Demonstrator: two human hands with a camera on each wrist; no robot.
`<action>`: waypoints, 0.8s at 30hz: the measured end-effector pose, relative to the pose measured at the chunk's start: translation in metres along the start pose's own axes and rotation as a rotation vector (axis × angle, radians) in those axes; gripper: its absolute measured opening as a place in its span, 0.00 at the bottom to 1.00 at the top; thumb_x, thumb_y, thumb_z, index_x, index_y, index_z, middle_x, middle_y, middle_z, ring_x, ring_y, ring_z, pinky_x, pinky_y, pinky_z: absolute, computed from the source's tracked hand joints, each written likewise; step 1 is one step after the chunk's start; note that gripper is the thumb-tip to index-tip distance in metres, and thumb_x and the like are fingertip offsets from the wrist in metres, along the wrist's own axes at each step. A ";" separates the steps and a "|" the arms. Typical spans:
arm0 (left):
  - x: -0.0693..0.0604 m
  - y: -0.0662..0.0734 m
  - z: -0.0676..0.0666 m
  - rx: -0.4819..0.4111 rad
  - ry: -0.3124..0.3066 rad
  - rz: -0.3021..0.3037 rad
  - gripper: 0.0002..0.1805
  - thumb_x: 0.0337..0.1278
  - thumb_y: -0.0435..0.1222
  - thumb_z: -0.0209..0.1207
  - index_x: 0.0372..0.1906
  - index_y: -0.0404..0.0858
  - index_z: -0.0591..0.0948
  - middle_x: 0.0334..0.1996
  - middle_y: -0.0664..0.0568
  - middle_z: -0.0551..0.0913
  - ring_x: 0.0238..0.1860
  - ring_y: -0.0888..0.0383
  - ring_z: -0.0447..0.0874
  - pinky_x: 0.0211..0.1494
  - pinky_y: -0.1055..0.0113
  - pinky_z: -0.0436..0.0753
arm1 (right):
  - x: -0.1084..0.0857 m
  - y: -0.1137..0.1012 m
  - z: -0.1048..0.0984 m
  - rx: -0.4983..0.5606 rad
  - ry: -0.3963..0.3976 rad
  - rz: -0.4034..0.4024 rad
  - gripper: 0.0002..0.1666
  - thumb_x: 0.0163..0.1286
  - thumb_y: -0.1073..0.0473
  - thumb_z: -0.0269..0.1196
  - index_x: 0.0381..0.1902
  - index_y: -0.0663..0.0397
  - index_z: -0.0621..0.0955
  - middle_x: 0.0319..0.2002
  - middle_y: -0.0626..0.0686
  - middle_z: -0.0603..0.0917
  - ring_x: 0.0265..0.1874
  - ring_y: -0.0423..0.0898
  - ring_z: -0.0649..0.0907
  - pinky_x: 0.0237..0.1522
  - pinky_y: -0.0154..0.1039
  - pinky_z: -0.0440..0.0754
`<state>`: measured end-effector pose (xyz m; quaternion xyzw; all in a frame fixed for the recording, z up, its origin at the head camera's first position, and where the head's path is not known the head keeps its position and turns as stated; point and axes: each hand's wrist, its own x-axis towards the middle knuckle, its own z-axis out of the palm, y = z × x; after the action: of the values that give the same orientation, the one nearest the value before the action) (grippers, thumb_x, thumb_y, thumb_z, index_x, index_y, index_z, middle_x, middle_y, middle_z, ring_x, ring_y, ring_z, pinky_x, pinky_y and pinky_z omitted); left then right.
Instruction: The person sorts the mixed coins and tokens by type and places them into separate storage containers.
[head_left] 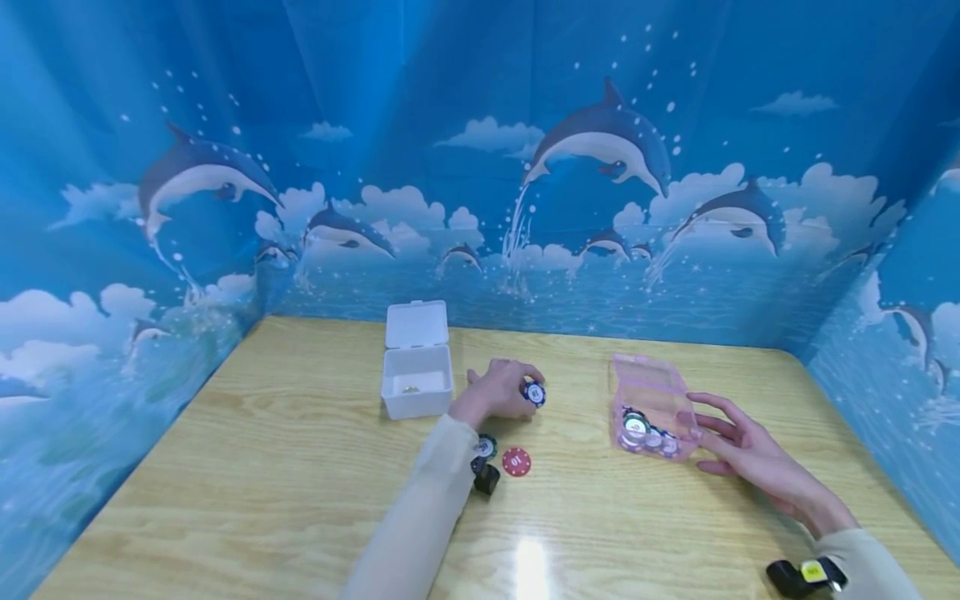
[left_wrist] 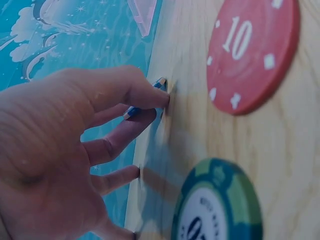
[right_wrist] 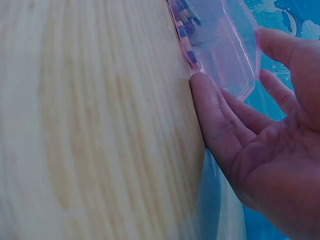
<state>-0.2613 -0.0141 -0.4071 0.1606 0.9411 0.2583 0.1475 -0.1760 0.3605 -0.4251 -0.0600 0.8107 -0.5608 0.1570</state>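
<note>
My left hand (head_left: 501,390) pinches a blue poker chip (head_left: 534,393) between thumb and finger, low over the middle of the table. In the left wrist view the blue chip (left_wrist: 131,112) is seen edge-on, partly covered by the fingers. Nearer me lie a red chip marked 10 (head_left: 517,462) and a green chip (head_left: 486,447), the green one partly behind the left wrist. My right hand (head_left: 738,446) rests extended fingers against the right side of a clear pink box (head_left: 651,387). Its lid stands raised, and several chips (head_left: 652,435), green and blue, lie inside.
A white box (head_left: 417,403) with its lid up stands left of the left hand, something small and gold-coloured inside. The wooden table (head_left: 262,467) meets a dolphin-printed blue curtain (head_left: 465,167) at the back and sides. Black wrist cameras (head_left: 486,477) sit on both forearms.
</note>
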 end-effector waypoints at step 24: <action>0.001 -0.005 0.002 -0.065 0.036 0.026 0.24 0.52 0.39 0.72 0.57 0.53 0.83 0.40 0.58 0.81 0.57 0.53 0.77 0.75 0.22 0.39 | 0.001 0.000 0.000 0.000 0.007 0.014 0.38 0.82 0.50 0.55 0.81 0.46 0.52 0.76 0.76 0.55 0.51 0.26 0.81 0.50 0.41 0.88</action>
<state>-0.2625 -0.0175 -0.4112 0.1631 0.9326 0.2935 0.1322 -0.1765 0.3601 -0.4257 -0.0522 0.8116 -0.5600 0.1582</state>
